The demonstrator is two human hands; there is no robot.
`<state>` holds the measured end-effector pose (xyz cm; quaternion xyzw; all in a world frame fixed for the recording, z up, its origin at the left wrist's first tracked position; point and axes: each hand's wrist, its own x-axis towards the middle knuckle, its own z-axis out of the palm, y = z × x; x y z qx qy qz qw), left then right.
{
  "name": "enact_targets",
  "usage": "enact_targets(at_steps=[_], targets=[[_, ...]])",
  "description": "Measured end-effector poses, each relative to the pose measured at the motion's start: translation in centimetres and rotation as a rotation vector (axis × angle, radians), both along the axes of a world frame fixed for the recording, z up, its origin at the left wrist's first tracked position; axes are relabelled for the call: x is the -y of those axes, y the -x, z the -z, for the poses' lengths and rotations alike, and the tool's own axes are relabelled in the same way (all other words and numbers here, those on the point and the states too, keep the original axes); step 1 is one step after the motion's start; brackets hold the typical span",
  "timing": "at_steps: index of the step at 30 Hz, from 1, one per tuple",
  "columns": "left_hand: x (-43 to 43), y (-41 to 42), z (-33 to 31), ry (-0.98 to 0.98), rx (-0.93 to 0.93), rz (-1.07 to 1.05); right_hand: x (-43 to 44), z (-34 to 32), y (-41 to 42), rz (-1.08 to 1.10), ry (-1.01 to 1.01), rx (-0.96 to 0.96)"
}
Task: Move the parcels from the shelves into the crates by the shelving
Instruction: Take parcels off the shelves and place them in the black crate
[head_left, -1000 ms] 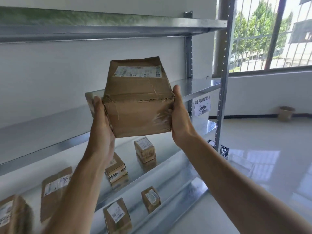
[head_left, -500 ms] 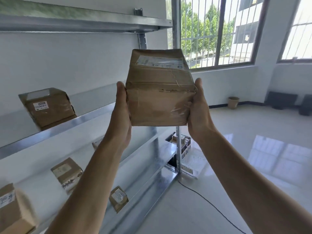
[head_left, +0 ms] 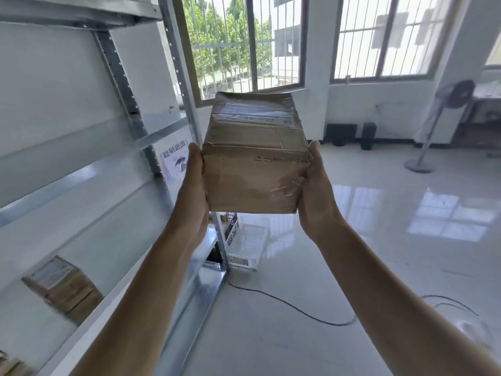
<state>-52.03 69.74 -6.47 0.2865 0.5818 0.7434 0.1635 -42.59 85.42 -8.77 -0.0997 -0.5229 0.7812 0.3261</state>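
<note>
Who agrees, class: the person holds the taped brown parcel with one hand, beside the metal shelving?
Wrong on the hands: the head view shows both, left hand and right hand, holding the taped brown parcel by opposite sides, beside the metal shelving.

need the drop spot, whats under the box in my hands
A white crate and a dark crate sit on the floor below the box, by the shelf post. The box covers their far ends.
</note>
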Motion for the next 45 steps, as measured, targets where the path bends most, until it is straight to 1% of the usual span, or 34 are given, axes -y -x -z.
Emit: enact_targets(at_steps=[2, 7, 11, 17, 23, 27, 31, 39, 45], targets=[[-1.5, 1.2, 0.9, 0.002, 0.024, 0.035, -0.8, 0.8, 0.3, 0.063, -0.012, 0.024], [-4.3, 4.4, 2.9, 0.065, 0.033, 0.151, -2.1, 2.4, 1.7, 0.164, 0.038, 0.075], [-6.1, 6.8, 3.8, 0.068, 0.063, 0.220, -3.1, 3.4, 3.4, 0.236, 0.061, 0.109], [-8.9, 9.3, 5.7, 0.063, 0.115, 0.312, -5.3, 4.9, 5.0, 0.288, 0.090, 0.157], [-13.4, 10.9, 7.3, 0.106, 0.128, 0.374, -9.8, 6.8, 6.4, 0.306, 0.128, 0.171], [-17.7, 11.9, 8.3, 0.148, 0.134, 0.373, -14.4, 8.1, 7.5, 0.294, 0.142, 0.193], [-22.8, 12.8, 8.9, 0.143, 0.172, 0.387, -19.9, 9.0, 8.7, 0.263, 0.149, 0.205], [-31.4, 14.8, 10.2, 0.158, 0.225, 0.313, -29.1, 10.5, 11.7, 0.205, 0.151, 0.240], [-36.1, 18.6, 11.1, 0.177, 0.225, 0.275, -34.2, 11.5, 15.5, 0.162, 0.160, 0.262]])
